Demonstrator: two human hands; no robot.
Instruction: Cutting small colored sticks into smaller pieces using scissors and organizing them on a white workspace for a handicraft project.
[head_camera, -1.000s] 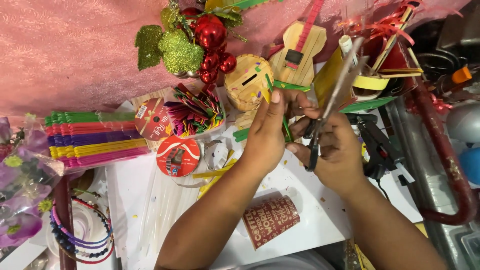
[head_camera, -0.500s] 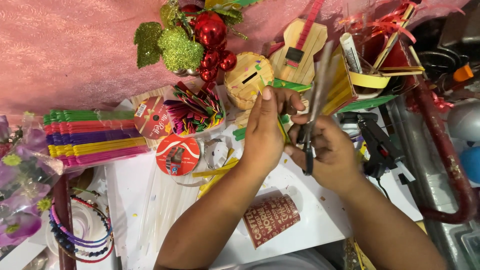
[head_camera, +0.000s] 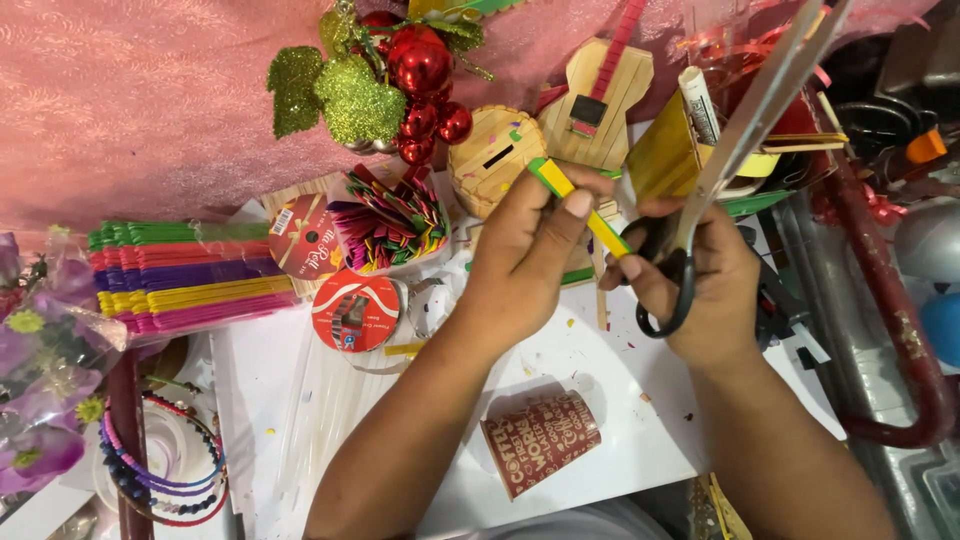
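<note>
At the far left, purple artificial flowers (head_camera: 40, 400) wrapped in clear film are being shown beside a stack of beaded bangles (head_camera: 160, 465). Above them, a packet of coloured craft sticks (head_camera: 185, 275), banded green, red, purple, yellow and pink, is lying on the white bench (head_camera: 640, 430). Just right of it, a round red tape reel (head_camera: 356, 311) is resting near a bundle of mixed coloured sticks (head_camera: 390, 218). Glittery green leaves with red baubles (head_camera: 395, 75) are being seen above, on pink cloth (head_camera: 130, 110). A brown paper cup (head_camera: 540, 440) is lying on its side low on the bench.

In the middle, a green and yellow craft stick (head_camera: 580, 205) is being pinched by the left hand (head_camera: 525, 250), its grip closed on the stick, thumb on top; the stick is being held tilted above the bench, in front of a small wooden box with a slot (head_camera: 495, 155) and a stick-built guitar (head_camera: 600, 95).

To the right, black-handled scissors (head_camera: 740, 130) are being gripped by the right hand (head_camera: 700, 290), fingers through the loops, the blades pointing up and to the right, apparently closed. The lower end of the stick is lying just beside the scissor handles.
</note>
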